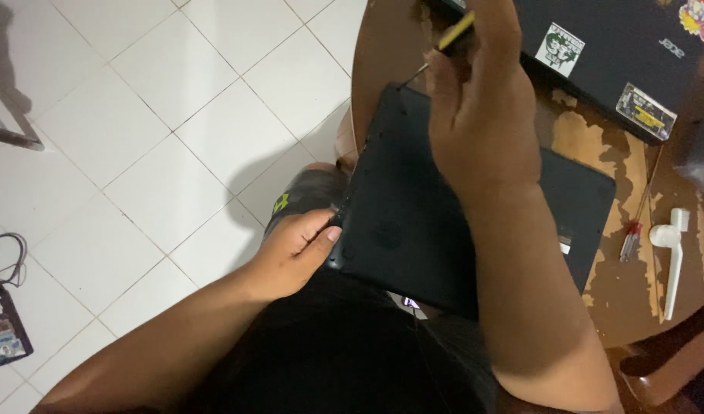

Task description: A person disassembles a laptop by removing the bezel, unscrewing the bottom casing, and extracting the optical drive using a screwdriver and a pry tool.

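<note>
Right hand (482, 107) has a closed grip on a yellow-handled screwdriver (452, 34), tip down at the far corner of a black laptop base (413, 215) lying flat on the worn wooden worktop (590, 138). Left hand (294, 253) clamps the laptop's near-left edge, thumb on top. Another screwdriver (632, 238) lies off to the right.

Single view, head-worn, looking steeply down over the person's own chest and arms. Close range: both forearms fill the lower and middle frame. Faces forward and down onto the near edge of a round wooden tabletop (597, 307), which takes the right half. White tiled floor (137, 115) fills the left half, farther below. No second view to compare.
</note>
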